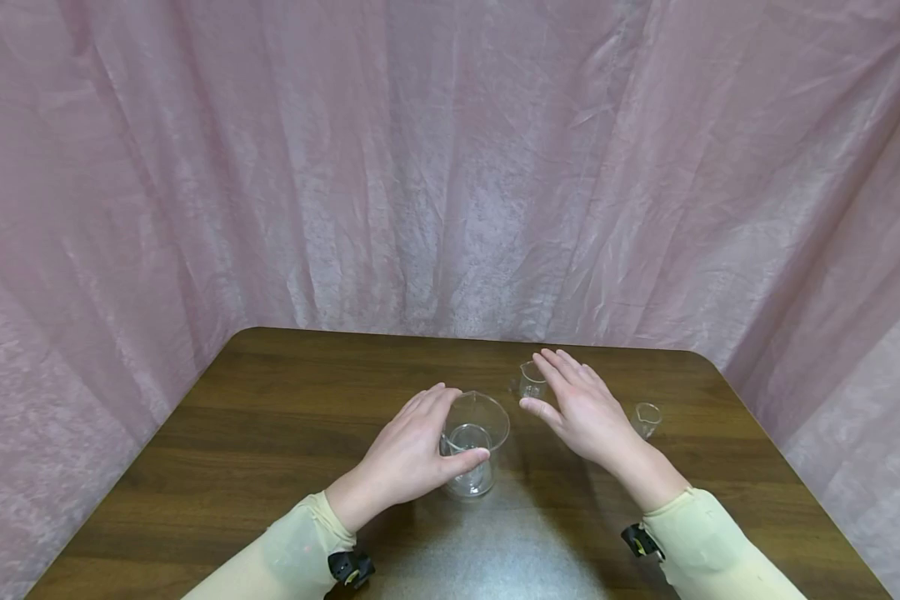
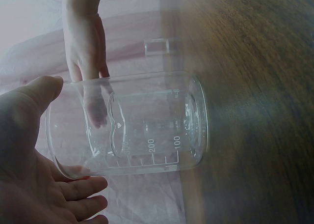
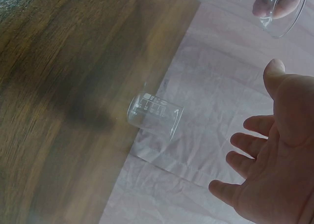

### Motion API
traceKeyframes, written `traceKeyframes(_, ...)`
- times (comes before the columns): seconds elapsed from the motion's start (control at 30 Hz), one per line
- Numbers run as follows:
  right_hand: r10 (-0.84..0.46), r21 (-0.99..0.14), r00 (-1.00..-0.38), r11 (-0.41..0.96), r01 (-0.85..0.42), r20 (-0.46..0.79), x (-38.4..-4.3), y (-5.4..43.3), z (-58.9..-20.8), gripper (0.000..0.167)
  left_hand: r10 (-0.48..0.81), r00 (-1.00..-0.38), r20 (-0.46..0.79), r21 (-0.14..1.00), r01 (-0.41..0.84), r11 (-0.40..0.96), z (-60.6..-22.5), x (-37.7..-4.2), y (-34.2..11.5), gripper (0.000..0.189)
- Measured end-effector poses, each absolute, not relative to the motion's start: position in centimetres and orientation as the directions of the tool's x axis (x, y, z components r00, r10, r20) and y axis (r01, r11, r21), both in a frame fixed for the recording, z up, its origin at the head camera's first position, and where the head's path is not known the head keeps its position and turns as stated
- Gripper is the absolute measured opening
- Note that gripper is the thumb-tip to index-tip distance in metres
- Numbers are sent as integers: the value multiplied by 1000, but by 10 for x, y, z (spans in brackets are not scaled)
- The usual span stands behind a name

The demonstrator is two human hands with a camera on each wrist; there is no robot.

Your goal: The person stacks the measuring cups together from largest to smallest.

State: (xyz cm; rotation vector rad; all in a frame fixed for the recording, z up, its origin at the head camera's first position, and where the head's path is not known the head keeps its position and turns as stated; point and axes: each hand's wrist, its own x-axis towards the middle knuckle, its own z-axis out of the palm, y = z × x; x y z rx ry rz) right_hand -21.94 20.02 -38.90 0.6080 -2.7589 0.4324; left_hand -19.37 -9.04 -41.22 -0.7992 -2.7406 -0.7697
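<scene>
A large clear glass beaker with white volume marks stands upright on the table, and a smaller beaker sits inside it. My left hand spans the large beaker's upper part from the left, the thumb at the near side of the rim and the fingers at the far side. My right hand is held out above the table with spread fingers and nothing in them. Just left of its fingertips, a small beaker stands upright, partly hidden by them in the head view. It has printed marks too.
Another small glass beaker stands to the right, behind the right wrist. The brown wooden table ends in a rounded far edge, with a pink curtain hanging behind it and along the sides.
</scene>
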Motion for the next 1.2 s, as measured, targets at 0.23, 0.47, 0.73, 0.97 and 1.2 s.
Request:
traceKeyframes(0.23, -352, -221, -876, 873, -434, 328, -221, 199, -389, 76, 443, -845, 301, 436, 535, 724, -412, -194, -90, 91)
traceKeyframes(0.47, -342, -216, -881, 880, -422, 327, -224, 199, -391, 77, 444, -843, 305, 433, 538, 723, -412, -194, -90, 91)
traceKeyframes(0.73, -337, -214, -885, 885, -414, 320, -227, 200, -392, 78, 446, -840, 309, 431, 542, 721, -412, -194, -90, 89)
traceKeyframes(0.97, -330, -211, -889, 890, -405, 316, -229, 201, -392, 78, 447, -840, 308, 430, 542, 722, -412, -193, -91, 91)
traceKeyframes(1.2, -318, -219, -900, 895, -389, 299, -233, 201, -392, 77, 444, -844, 299, 433, 535, 725, -412, -193, -91, 92)
